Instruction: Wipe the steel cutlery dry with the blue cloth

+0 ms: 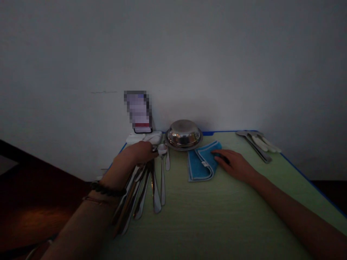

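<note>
My left hand (137, 154) rests at the far end of a row of several steel spoons (151, 184) on the left of the green table (217, 216); its fingers curl down onto the spoon bowls, and what they grip is hidden. My right hand (234, 163) lies flat with fingers stretched onto the right side of a folded blue cloth (202, 164). An upturned steel bowl (183, 134) stands just behind the cloth.
A few more pieces of cutlery (257, 143) lie at the table's far right corner. A phone (138, 112) stands against the wall on a white pad (143, 138) at the far left corner. The table has a blue edge (311, 182); dark floor lies left.
</note>
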A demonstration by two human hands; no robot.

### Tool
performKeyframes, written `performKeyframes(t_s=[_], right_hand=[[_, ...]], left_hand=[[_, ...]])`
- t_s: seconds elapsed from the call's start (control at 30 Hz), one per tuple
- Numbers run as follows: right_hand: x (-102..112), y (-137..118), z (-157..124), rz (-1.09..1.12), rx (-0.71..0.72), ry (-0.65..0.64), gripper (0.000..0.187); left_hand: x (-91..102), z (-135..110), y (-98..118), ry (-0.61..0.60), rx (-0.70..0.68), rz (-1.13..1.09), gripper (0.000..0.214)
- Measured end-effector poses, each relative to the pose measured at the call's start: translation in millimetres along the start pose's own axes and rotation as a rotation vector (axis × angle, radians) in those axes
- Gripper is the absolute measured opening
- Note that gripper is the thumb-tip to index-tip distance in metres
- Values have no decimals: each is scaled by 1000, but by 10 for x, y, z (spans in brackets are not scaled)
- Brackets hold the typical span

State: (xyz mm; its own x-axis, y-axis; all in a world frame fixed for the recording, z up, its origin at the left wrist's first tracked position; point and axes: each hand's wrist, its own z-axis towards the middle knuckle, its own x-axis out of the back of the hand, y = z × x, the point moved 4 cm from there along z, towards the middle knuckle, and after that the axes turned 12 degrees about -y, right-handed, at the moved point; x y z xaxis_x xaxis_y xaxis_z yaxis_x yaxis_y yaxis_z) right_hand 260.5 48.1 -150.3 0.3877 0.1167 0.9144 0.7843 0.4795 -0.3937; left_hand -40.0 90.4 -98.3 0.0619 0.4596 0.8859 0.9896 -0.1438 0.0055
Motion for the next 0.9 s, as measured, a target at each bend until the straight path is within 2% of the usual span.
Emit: performKeyframes(t_s=[0.2, 0.37, 0.47, 0.63, 0.77, 0.87, 0.9], right_hand=[[2, -1, 4, 1, -8, -1, 35], [22, -22, 6, 4, -12, -2, 34], [10, -2, 9, 5, -10, -1, 34], [-8, 24, 14, -8, 6, -10, 35], [37, -1, 33, -81, -69, 13, 37], [76, 15, 52, -122, -158, 67, 43], [84, 31, 56, -124, -184, 85, 45]], left_hand=[[-129, 37, 224, -31, -30, 92, 37], [-184, 60, 303, -78, -51, 95, 26], [-168, 72, 315, -104, -66, 66, 27], [10, -7, 270, -97, -111, 2, 37], [247, -274, 284, -70, -172, -73, 46], [364, -521, 516, 45, -382, -292, 44], [339, -573, 631, 32, -438, -348, 42]])
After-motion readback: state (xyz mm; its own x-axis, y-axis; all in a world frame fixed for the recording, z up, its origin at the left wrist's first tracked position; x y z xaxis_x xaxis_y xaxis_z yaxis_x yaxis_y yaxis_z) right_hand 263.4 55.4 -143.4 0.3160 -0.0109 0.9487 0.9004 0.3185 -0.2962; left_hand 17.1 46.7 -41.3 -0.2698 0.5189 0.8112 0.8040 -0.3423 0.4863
